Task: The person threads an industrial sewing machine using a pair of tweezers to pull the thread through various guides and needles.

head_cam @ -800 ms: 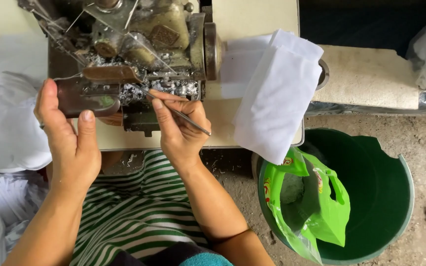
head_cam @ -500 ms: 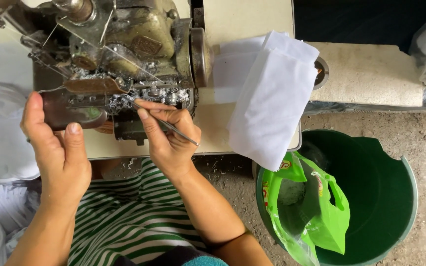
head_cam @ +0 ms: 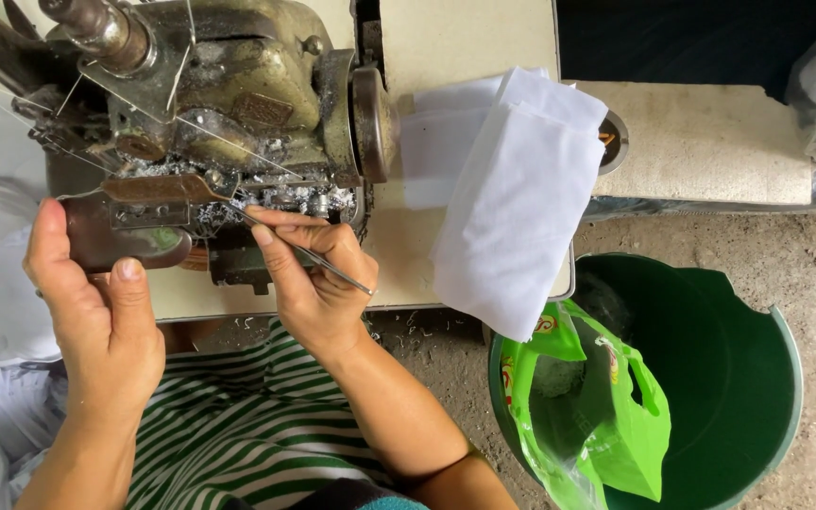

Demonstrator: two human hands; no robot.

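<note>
Pinching slim tweezers (head_cam: 309, 257) whose long axis slants up-left into the sewing machine (head_cam: 229, 113), the right hand (head_cam: 318, 293) works while the left hand (head_cam: 87, 312) grips the swung-open cover (head_cam: 115, 241).

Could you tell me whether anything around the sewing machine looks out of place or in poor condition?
Yes. The sewing machine looks worn and tarnished, with grey lint caked around its lower mechanism. The folded white cloth hangs over the table edge above the green bucket.
</note>
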